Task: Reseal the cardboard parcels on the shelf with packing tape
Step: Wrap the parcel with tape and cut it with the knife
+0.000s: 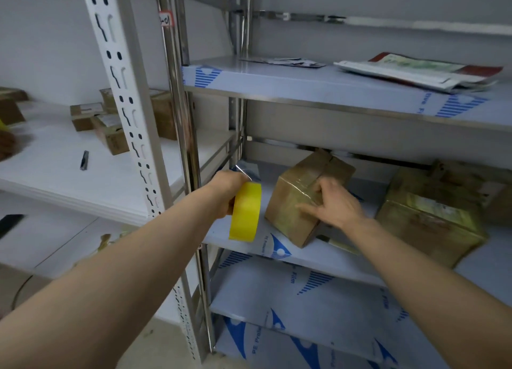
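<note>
A small brown cardboard parcel [291, 202], glossy with tape, sits tilted on the middle steel shelf [318, 258]. My right hand [332, 204] rests on its near top corner, fingers spread over the taped face. To its left, my left hand [228, 186] grips a yellow roll of packing tape [245, 212], held upright just off the shelf's front left edge. A second, larger taped parcel [426, 216] stands further right on the same shelf.
A steel upright [182, 119] and a white perforated post [124, 105] stand left of my hands. Small boxes [108, 125] and a dark pen-like object [84, 160] lie on the white left shelf. Flat packets [415, 71] lie on the shelf above.
</note>
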`<state>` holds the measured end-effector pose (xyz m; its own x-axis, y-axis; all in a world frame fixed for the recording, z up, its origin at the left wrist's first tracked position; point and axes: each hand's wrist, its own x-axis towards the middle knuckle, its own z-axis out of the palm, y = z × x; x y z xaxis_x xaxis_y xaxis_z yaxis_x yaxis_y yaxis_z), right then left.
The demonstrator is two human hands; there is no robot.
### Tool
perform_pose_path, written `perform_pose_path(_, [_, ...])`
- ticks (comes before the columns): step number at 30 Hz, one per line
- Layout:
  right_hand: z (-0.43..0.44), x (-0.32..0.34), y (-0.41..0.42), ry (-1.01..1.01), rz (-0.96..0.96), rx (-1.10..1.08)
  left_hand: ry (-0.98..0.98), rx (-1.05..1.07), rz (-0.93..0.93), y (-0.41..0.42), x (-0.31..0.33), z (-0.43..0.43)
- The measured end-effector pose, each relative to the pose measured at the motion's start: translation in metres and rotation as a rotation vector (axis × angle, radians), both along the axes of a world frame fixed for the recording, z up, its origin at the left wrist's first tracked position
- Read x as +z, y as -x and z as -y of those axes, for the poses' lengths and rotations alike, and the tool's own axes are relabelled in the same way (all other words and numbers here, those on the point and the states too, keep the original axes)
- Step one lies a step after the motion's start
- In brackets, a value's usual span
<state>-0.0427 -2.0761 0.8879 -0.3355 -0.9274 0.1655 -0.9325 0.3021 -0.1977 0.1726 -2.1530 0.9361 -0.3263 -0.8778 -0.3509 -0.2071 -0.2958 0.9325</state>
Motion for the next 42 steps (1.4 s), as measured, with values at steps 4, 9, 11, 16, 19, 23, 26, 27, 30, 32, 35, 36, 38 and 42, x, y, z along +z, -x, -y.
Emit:
perform_pose_path(4, [0.000,-0.007,-0.009,-0.111,-0.128,0.138,-0.008,-0.010,-0.001,0.003,0.003,-0.005])
perform_pose_path(9, [-0.013,-0.005,-0.002,-0.119,0.110,0.277,0.015,-0.041,-0.001,0.001,0.006,-0.003])
perform_pose_path(11, [-0.017,-0.001,-0.003,-0.103,0.130,0.267,0.019,-0.053,-0.002,0.003,0.009,-0.004])
perform_pose_path(16, [-0.030,0.020,-0.049,0.286,0.610,0.261,-0.037,-0.064,-0.058,0.010,0.017,-0.006])
perform_pose_path(19, [-0.040,0.017,-0.083,0.142,0.829,0.316,-0.115,-0.055,-0.092,0.015,0.029,-0.009])
perform_pose_path(23, [-0.039,0.000,-0.100,0.189,0.951,0.351,-0.172,-0.077,-0.038,0.015,0.039,-0.013])
perform_pose_path(26, [-0.043,0.000,-0.105,0.226,1.136,0.372,-0.117,-0.127,0.174,0.008,0.043,-0.011])
perform_pose_path(27, [-0.045,0.001,-0.105,0.223,1.183,0.381,-0.073,-0.139,0.259,0.004,0.042,-0.010])
perform_pose_path(30, [-0.051,0.006,-0.107,0.232,1.286,0.405,0.056,-0.118,0.397,-0.005,0.035,0.000])
perform_pose_path(32, [-0.059,0.010,-0.110,0.253,1.354,0.398,0.000,-0.090,0.378,-0.008,0.027,0.001])
perform_pose_path(35, [-0.068,0.019,-0.113,0.324,1.434,0.362,-0.013,0.022,0.243,-0.004,0.016,-0.001])
perform_pose_path(36, [-0.070,0.023,-0.113,0.352,1.444,0.341,0.016,0.058,0.200,0.000,0.014,-0.002])
perform_pose_path(38, [-0.077,0.031,-0.110,0.399,1.452,0.273,0.073,0.120,0.133,0.011,0.018,-0.006])
perform_pose_path(42, [-0.088,0.044,-0.099,0.402,1.435,0.119,0.176,0.138,0.052,0.031,0.032,-0.014])
